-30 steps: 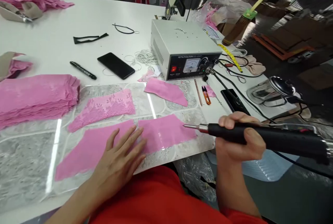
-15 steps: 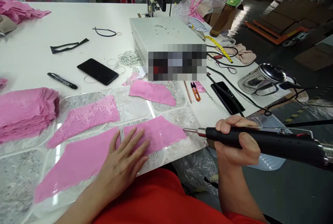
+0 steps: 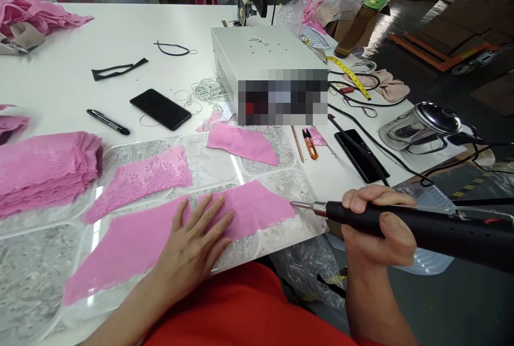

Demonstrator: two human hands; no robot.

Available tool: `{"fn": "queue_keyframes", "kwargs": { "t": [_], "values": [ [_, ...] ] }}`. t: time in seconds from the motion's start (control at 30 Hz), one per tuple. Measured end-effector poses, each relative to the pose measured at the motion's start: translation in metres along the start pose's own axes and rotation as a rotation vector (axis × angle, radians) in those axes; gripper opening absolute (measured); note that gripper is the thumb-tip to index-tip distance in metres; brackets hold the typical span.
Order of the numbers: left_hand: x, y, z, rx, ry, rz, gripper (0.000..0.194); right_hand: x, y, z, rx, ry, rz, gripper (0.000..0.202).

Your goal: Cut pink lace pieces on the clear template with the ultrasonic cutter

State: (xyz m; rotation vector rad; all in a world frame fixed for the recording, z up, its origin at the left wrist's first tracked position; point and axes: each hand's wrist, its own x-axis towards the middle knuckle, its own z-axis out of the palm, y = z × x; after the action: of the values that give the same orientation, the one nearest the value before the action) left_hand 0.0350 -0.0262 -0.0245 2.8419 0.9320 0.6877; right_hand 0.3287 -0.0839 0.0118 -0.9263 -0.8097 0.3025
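Observation:
My left hand (image 3: 196,236) lies flat with fingers spread, pressing across two pink fabric pieces where they meet. Under its fingertips is the right pink piece (image 3: 257,209); the left pink piece (image 3: 128,247) reaches out beneath the hand's other side. My right hand (image 3: 377,223) is wrapped round a black handheld tool with a thin metal tip (image 3: 433,231). That tip touches or nearly touches the right corner of the right piece. Just behind lie a pink lace piece (image 3: 148,177) and a smaller plain pink piece (image 3: 243,145).
A stack of pink lace pieces (image 3: 48,174) stands at left. A grey metal box (image 3: 269,49) sits behind the clear-topped mat. Near it are orange thread snips (image 3: 310,144), two phones (image 3: 160,109), cables, a yellow tape measure (image 3: 349,75) and a lidded glass jug (image 3: 409,129).
The whole view has shifted, so everything sits slightly further right. My hands, the tool and the fabric pieces keep nearly the same places relative to one another.

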Motion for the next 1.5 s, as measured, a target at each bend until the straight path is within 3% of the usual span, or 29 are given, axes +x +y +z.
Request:
{"fn": "queue_keyframes", "kwargs": {
  "t": [0.33,1.23,1.5],
  "values": [
    [-0.004,-0.002,0.0,0.003,-0.013,-0.041,0.035,0.001,0.004,0.019,0.0,0.009,0.0,0.012],
    [-0.008,-0.004,0.001,0.01,-0.013,-0.059,0.035,0.001,0.011,0.032,-0.016,-0.063,0.016,0.011],
    [-0.008,-0.004,-0.003,0.026,-0.042,-0.06,0.036,0.002,0.017,0.049,-0.002,-0.02,0.033,0.012]
  ]
}}
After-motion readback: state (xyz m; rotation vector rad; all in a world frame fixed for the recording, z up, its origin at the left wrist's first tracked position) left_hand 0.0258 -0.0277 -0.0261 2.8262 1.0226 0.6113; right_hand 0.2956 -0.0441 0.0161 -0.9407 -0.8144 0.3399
